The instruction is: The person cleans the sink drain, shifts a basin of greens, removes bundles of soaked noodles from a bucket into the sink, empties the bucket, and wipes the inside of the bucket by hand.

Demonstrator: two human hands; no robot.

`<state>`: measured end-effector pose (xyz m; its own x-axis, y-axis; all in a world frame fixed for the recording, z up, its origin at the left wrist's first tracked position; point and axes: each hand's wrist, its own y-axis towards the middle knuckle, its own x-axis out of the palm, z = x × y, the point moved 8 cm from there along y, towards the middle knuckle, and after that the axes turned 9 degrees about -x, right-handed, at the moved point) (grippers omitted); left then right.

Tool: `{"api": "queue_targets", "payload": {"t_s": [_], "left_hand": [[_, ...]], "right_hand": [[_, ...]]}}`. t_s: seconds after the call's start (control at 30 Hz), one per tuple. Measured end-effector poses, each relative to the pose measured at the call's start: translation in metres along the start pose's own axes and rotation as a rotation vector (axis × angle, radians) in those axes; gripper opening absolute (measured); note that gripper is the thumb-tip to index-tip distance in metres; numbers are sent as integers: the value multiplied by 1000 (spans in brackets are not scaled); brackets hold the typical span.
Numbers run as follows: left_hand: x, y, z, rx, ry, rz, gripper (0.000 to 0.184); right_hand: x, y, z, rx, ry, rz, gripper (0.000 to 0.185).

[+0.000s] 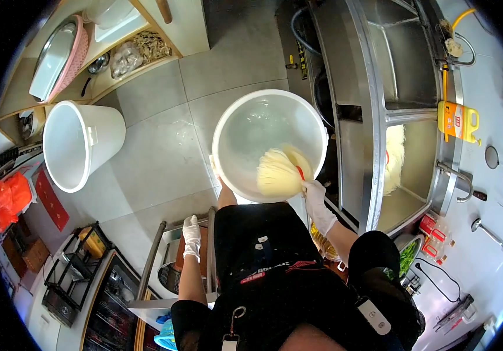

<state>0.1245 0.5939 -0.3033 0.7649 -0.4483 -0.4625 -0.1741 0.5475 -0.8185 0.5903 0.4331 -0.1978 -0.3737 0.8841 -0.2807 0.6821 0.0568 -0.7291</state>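
A bundle of pale yellow noodles (280, 174) with a red tie hangs over the near right side of a big white bucket (223, 137), its strands fanned out inside. My right hand (317, 202), in a white glove, grips the bundle at its tied end by the rim. Clear water (257, 126) shows in the bucket. My left hand (192, 235), also gloved, is off to the left beside a metal-railed cart (211, 245). Its fingers are curled together and nothing shows in them.
More pale noodles (394, 158) lie in the steel sink (406, 205) on the right. A yellow jug (459, 121) stands by the sink's back edge. Another white bucket (82, 146) is tilted in view at left, near shelves (146, 93). Grey tiles (163, 134) cover the floor.
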Motion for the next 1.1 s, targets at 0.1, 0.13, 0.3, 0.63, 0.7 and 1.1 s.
{"api": "queue_targets", "payload": {"t_s": [0.1,0.13,0.3,0.63,0.7,1.1], "left_hand": [[2,0,3,-26,-48,-11,36],[3,0,5,-22,-56,-12,36],[3,-3,17,-58,-41,-53,43],[0,-2,14,-49,-21,-61,41],[-2,-1,11,-77,-1,-61,42],[-6,-5,21,-2,-12,-42,35]], "right_hand": [[4,1,0,1,21,-45,14],[5,2,1,0,28,-36,14],[7,2,2,13,4,-6,11],[14,4,7,4,-44,-24,6],[16,3,7,3,-49,-32,5],[20,4,13,-15,-78,-62,5]]}}
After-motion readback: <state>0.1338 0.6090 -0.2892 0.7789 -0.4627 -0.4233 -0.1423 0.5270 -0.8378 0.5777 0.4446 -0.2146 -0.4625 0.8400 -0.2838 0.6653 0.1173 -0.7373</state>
